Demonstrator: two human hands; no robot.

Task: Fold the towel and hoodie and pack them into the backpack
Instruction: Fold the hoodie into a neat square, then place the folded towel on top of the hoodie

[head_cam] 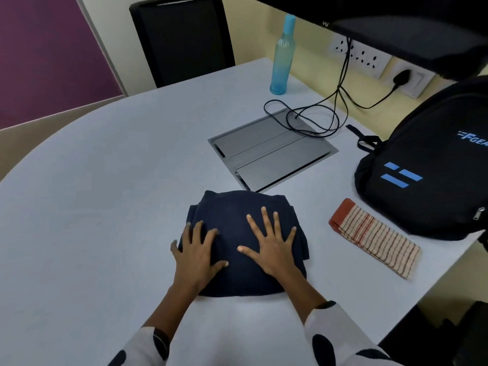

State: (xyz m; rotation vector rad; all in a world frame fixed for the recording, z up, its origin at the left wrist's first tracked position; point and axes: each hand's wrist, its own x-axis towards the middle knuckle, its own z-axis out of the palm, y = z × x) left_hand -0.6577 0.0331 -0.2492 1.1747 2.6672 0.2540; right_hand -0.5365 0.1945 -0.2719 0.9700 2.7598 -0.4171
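Both my hands lie flat, fingers spread, gripping nothing: left hand [196,250] and right hand [273,248] press the folded hoodie [235,215]. Right of the hoodie lies the folded towel [375,237], beyond it the backpack [427,165], nearer my right hand.

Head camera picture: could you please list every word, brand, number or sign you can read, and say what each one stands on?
"FGEA": blue letters on the black backpack, after small blue bars; the picture's right edge cuts the word off.
Three blue bars, a logo without letters, lower on the same backpack.
White marks on the monitor's bottom edge: too small and blurred to read.
Hoodie, towel, bottle: no text visible.
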